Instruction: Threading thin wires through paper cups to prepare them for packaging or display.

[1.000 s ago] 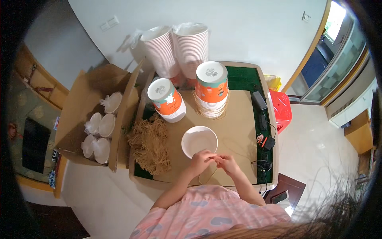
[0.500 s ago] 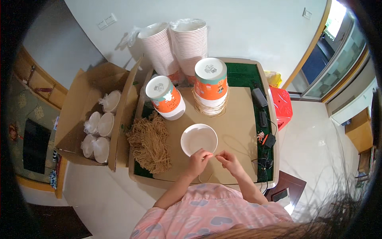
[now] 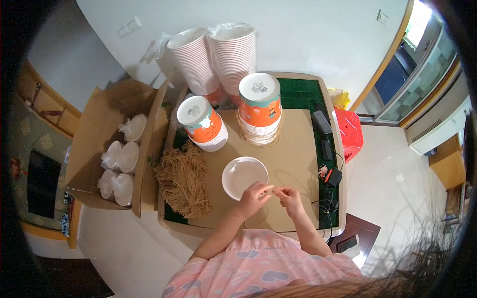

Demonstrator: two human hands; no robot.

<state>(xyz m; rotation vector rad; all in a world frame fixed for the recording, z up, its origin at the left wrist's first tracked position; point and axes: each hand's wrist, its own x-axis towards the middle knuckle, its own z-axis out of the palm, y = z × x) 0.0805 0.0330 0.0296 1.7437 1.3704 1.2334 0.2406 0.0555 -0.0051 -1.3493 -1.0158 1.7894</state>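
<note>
My left hand (image 3: 254, 197) and my right hand (image 3: 289, 200) are close together over the near rim of a white paper bowl (image 3: 237, 174). Both are pinched on a thin strand of twine (image 3: 267, 213), whose loose part hangs in a curve below them. The bowl stands upright on a cardboard sheet (image 3: 298, 164). To the left lies a tangled bundle of brown twine (image 3: 184, 181). Behind the bowl are two upside-down stacks of paper tubs, a shorter orange one (image 3: 206, 126) and a taller one (image 3: 261, 107) with twine loops (image 3: 262, 137) around its base.
Two tall bagged stacks of white tubs (image 3: 232, 54) stand at the table's back. An open carton (image 3: 87, 159) with several bagged bowls is at the left. Black adapters (image 3: 322, 122) and cables line the right edge, beside a red stool (image 3: 349, 131).
My two hands have moved slightly apart, the right one a little to the right, still pinching the twine. The whole view has shifted a little; the bowl and stacks otherwise look the same.
</note>
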